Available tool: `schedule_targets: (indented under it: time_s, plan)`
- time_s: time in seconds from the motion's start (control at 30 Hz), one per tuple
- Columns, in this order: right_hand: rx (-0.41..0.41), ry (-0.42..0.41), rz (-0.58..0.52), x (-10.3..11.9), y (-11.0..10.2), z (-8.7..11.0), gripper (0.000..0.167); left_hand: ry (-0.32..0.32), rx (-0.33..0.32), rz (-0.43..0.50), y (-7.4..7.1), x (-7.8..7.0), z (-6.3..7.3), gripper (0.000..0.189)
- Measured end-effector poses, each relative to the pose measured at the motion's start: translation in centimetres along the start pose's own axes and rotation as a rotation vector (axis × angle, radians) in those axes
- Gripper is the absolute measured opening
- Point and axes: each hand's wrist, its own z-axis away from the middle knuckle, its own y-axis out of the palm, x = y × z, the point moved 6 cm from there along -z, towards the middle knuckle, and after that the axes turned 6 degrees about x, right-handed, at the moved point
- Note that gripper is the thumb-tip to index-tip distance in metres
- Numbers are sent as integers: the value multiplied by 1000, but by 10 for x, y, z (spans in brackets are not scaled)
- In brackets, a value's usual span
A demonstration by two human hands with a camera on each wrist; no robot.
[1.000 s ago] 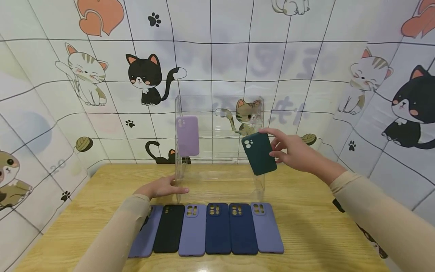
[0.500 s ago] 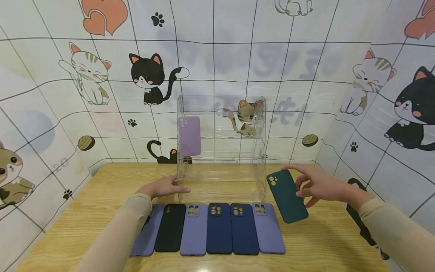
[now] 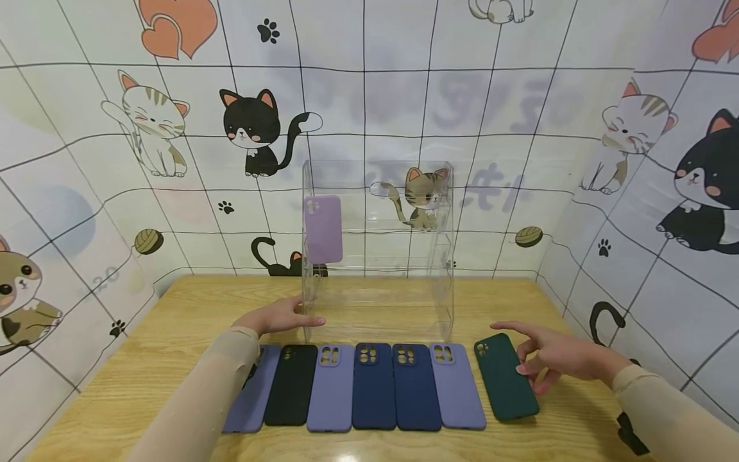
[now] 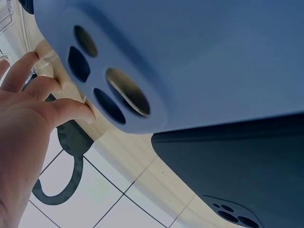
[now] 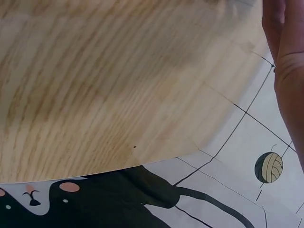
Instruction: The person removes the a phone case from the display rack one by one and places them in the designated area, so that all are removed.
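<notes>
A dark green phone case [image 3: 506,378] lies slanted at the right end of a row of phone cases in the head view. My right hand [image 3: 557,353] pinches its right edge with thumb and fingers, the index finger stretched out near its top. My left hand [image 3: 278,316] holds the left side of a clear acrylic display stand [image 3: 378,330], thumb across the front and fingers outside. In the left wrist view, the fingers of that left hand [image 4: 35,102] curl at the clear edge. A lilac phone case [image 3: 323,230] stands upright at the stand's upper left.
In the row lie a black case [image 3: 290,385], purple cases [image 3: 331,394] and navy cases [image 3: 373,391], just in front of the stand. Another purple case [image 3: 248,404] is partly behind the left sleeve. A cat-print backdrop [image 3: 392,96] surrounds the wooden table [image 3: 202,308].
My right hand has brought the green case from in front of the stand's right side, rightward and down, to the row's right end. My left hand has stayed on the stand.
</notes>
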Motion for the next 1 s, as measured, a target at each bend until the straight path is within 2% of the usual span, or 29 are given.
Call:
schedule_targets:
  time_s: [0.1, 0.33, 0.63, 1.0]
  plan:
    - [15, 5, -12, -3, 3, -1, 96, -3, -4, 1, -1, 0, 1, 118]
    - [16, 14, -20, -8, 7, -6, 88, -8, -9, 2, 0, 1, 2, 120]
    - [-9, 70, -62, -18, 11, -9, 94, -17, -11, -7, 0, 1, -1, 121]
    - [-22, 82, -22, -17, 13, -13, 89, -27, -15, -26, 0, 2, 0, 120]
